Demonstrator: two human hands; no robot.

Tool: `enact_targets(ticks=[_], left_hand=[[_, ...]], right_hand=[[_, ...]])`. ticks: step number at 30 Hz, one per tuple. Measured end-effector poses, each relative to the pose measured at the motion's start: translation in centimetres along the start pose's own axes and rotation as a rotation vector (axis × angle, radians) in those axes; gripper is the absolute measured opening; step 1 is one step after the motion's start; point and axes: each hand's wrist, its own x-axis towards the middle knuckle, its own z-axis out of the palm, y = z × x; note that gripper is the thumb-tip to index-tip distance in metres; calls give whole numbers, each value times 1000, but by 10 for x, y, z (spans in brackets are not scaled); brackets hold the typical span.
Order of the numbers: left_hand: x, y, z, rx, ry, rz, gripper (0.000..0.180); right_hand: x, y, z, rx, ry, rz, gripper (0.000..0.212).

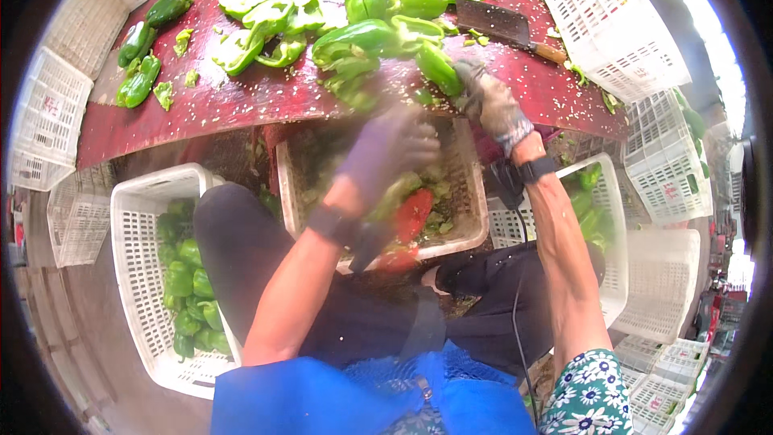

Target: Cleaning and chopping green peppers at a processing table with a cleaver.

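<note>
My left hand (394, 145), in a purple glove, is smeared by motion above a crate of scraps (475, 209) between my knees; its fingers do not show clearly. Just beyond it, blurred green pepper pieces (352, 84) lie at the table's near edge. My right hand (487, 101), in a grey patterned glove, is at the same edge, its fingers curled against the end of a green pepper (437, 68). Halved and whole green peppers (366, 4) are heaped beyond both hands on the red table (201, 101). A cleaver (495, 22) with a wooden handle lies right of the heap.
A white crate of whole green peppers (121, 274) stands by my left knee, and another crate with green peppers (616, 274) by my right. More white crates (608, 20) flank the table. Red scraps (415, 213) show among the trimmings. A black cable (519, 314) hangs along my right arm.
</note>
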Motion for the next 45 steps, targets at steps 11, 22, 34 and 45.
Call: enact_targets(ticks=[11,22,34,45], left_hand=[[-26,19,27,-80,-22,134,23],[-45,26,20,92,-171,138,24],[-42,32,-25,722,-185,848,34],[-44,29,-7,496,-44,380,37]], right_hand=[[-60,-81,17,-208,200,-502,45],[-68,-98,-5,677,-64,163,19],[-62,-114,22,-51,163,-206,28],[-67,-110,35,502,147,-281,13]])
